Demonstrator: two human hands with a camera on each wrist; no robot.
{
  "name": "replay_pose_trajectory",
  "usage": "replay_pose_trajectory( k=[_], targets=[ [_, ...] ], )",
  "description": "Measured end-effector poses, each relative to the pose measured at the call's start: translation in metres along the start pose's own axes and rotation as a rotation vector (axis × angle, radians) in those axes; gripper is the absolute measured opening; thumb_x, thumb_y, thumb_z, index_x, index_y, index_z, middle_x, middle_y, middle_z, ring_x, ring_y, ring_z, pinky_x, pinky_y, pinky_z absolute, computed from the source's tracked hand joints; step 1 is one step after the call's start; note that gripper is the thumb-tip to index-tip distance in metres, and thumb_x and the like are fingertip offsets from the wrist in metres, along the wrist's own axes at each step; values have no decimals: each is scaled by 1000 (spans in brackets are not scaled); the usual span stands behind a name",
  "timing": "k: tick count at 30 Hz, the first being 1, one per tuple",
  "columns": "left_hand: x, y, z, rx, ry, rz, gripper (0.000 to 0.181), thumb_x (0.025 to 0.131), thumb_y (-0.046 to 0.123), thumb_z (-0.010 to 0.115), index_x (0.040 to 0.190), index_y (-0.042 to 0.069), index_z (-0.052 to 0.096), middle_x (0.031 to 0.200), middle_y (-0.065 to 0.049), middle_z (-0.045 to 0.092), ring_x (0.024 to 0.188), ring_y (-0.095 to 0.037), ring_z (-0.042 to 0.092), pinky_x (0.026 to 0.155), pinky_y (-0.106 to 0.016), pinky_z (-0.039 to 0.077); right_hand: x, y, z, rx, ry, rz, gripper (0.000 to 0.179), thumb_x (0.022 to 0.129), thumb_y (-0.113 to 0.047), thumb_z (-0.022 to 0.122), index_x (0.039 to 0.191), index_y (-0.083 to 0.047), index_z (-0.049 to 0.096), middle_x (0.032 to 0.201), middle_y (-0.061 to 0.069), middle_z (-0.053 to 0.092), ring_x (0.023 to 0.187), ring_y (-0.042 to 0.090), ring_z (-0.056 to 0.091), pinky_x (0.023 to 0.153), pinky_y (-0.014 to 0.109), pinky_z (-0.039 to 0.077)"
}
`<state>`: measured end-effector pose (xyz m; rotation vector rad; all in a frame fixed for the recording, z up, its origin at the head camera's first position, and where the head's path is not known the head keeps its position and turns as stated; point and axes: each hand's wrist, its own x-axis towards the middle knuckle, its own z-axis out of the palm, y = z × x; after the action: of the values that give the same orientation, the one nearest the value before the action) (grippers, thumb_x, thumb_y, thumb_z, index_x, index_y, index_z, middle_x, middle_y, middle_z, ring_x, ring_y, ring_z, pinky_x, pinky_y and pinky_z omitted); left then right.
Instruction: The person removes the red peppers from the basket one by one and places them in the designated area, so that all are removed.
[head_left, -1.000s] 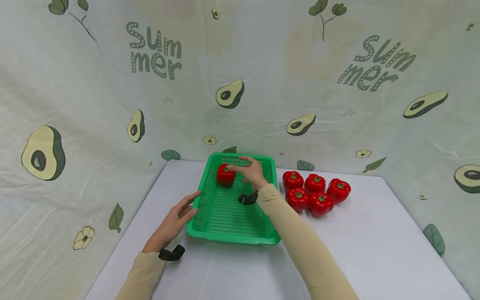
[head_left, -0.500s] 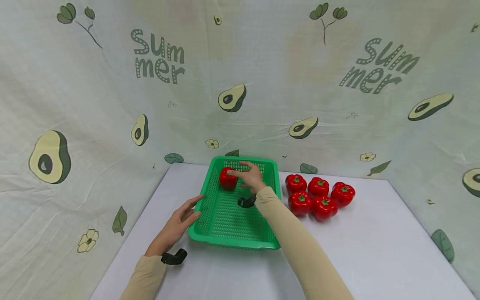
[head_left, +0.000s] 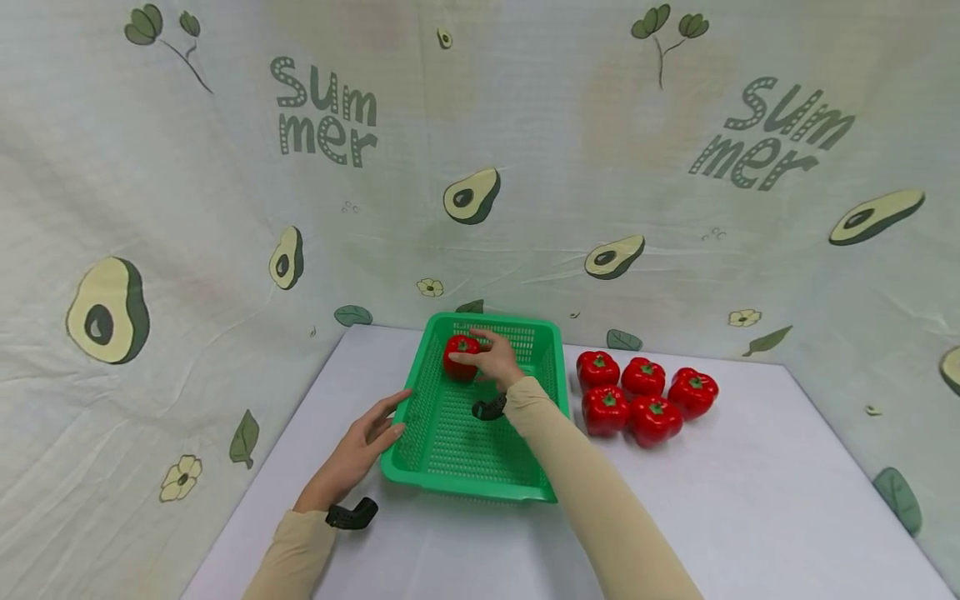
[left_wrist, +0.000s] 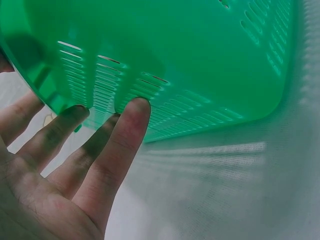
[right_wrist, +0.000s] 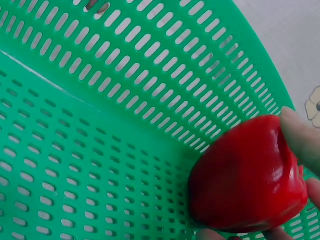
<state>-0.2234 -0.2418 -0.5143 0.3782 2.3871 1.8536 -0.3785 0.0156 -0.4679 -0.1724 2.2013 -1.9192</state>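
Observation:
A green plastic basket [head_left: 480, 487] stands on the white table, and a red bell pepper [head_left: 457, 367] sits in its back left corner. Around that pepper are the fingers of my right hand [head_left: 491, 360]. In the right wrist view the thumb [right_wrist: 300, 137] presses on the pepper's stem end, while other fingertips show at its lower side. My left hand [head_left: 358, 454] is at the basket's left side. The left wrist view has its fairly straight fingers [left_wrist: 112, 155] against the slotted outer wall, and the palm is only partly visible.
Several more red bell peppers [head_left: 655, 419] stand in a close group on the table [head_left: 750, 483], right of the basket. A pale cloth [head_left: 540, 125] printed with avocados and lettering hangs behind and beside the table.
My right hand has shifted slightly left and towards me, closer round the pepper in the basket. The head view has moved a little. My left hand stays at the basket's side.

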Motion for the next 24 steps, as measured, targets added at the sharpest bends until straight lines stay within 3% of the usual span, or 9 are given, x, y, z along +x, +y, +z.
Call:
replay_pose_trajectory(
  k=[15, 24],
  targets=[
    [-1, 2, 1, -19, -19, 7, 58, 116, 30, 59, 171, 28, 39, 175, -7, 35, 155, -39, 44, 119, -58, 39, 6, 7, 5, -44, 57, 22, 67, 100, -15, 84, 160, -7, 55, 150, 29, 53, 132, 48, 61, 95, 56, 62],
    [-2, 2, 0, -16, -15, 6, 59, 116, 30, 59, 171, 27, 38, 175, -10, 35, 155, -39, 44, 112, -33, 47, 2, -2, 6, -91, 78, -5, 66, 100, -19, 83, 160, -8, 55, 149, 27, 56, 125, 47, 65, 87, 53, 64]
  ],
)
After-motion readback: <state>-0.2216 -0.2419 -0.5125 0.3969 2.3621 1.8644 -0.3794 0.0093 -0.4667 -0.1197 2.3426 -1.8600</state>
